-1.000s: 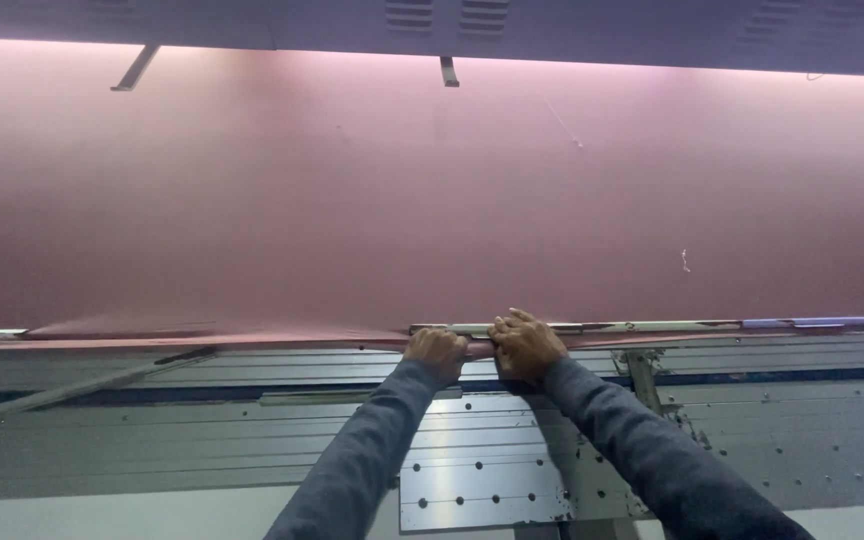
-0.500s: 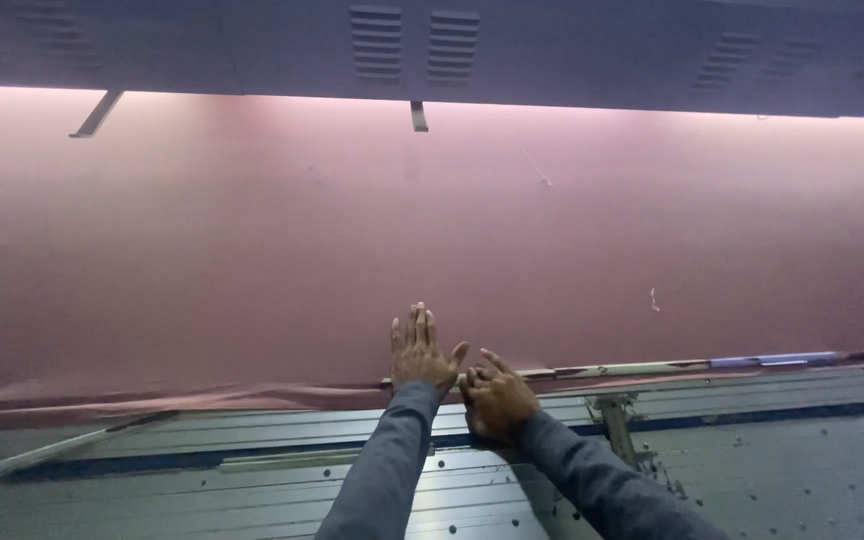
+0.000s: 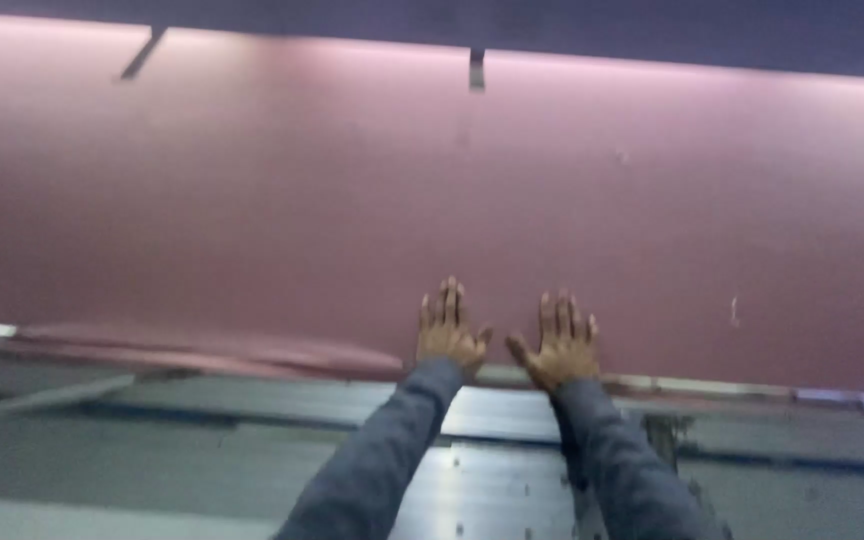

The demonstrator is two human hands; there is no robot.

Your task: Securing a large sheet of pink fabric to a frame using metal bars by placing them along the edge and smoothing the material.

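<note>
The left hand (image 3: 449, 333) and the right hand (image 3: 559, 340) are lying flat on the wide pink sheet (image 3: 432, 200), fingers spread, palms down, gripping nothing, set a little apart from each other near the sheet's near edge. The sheet is stretching across the whole table from left to right, and it is reaching back under the dark overhead housing (image 3: 552, 30). At the left, its near edge is rippling up into a loose fold (image 3: 212, 350) over the grey metal bed (image 3: 252, 410); I judge that a push from the palms could be driving that fold deeper or skewing the sheet, since only the middle is being pressed. Both arms in grey sleeves (image 3: 382, 460) are reaching out almost straight, wrists low, the frame blurring a little, so finger pressure is hard to tell
</note>
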